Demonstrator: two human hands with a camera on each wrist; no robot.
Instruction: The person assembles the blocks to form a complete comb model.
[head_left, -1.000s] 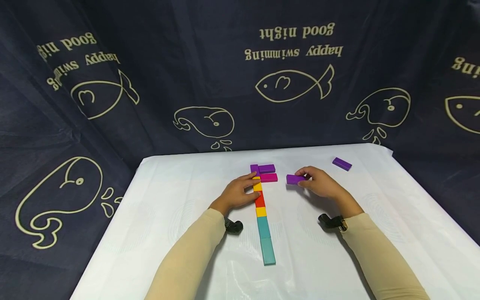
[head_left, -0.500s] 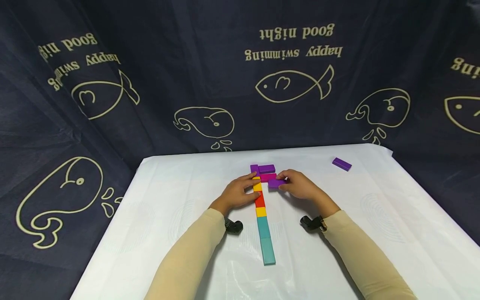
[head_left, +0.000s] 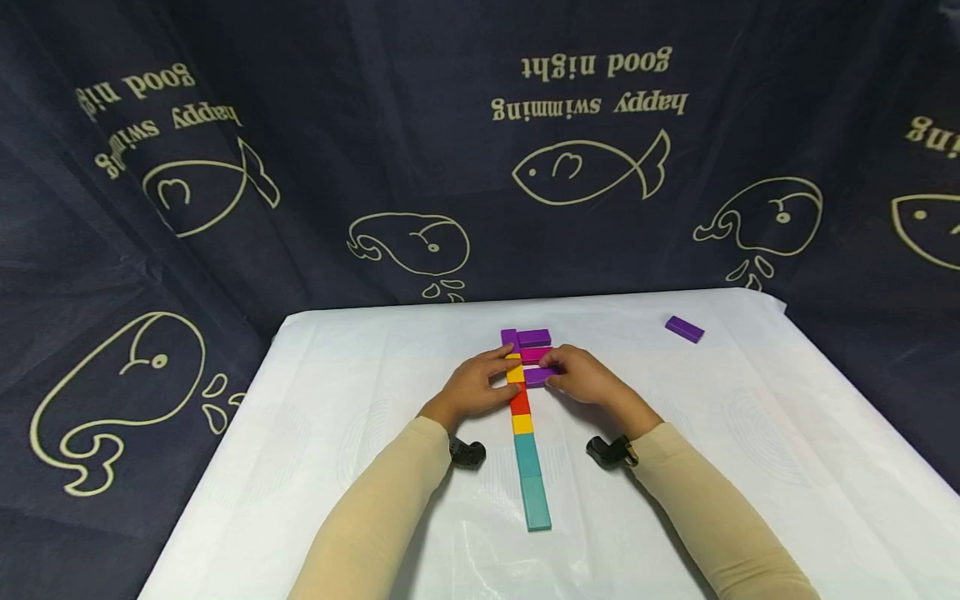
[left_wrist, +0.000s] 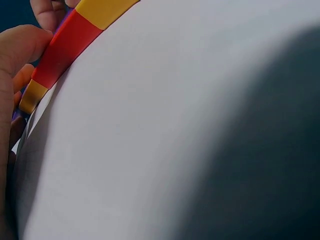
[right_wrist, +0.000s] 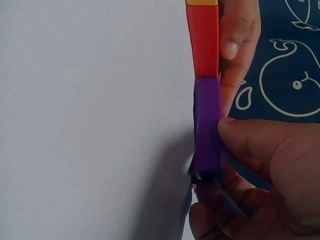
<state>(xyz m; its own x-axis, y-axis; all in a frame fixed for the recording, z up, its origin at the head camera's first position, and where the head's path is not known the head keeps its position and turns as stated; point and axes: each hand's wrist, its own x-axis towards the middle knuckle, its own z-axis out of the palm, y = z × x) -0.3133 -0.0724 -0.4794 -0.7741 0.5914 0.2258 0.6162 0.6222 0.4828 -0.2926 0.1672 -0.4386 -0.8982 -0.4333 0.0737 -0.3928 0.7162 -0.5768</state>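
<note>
My right hand (head_left: 588,377) pinches a purple block (right_wrist: 209,125) between thumb and fingers. Its left end is right at the side of the row, by the near end of a yellow block (head_left: 515,373). My left hand (head_left: 480,382) rests along the row's left side, fingers spread: the thumb is at a red block (left_wrist: 67,47), other fingertips reach the yellow block and an upright purple block (head_left: 509,337) at the far end. A magenta block (head_left: 534,356) and another purple block (head_left: 534,337) stick out rightward above the held one.
Nearer along the row come a small yellow block (head_left: 522,424) and two teal blocks (head_left: 527,454), laid end to end. One more purple block (head_left: 685,329) lies apart at the back right of the white-covered table (head_left: 360,367). A dark printed curtain (head_left: 390,100) hangs behind.
My right hand has carried the purple block leftward from right of the magenta block, up against the row and just below the magenta one. The left hand has stayed in place.
</note>
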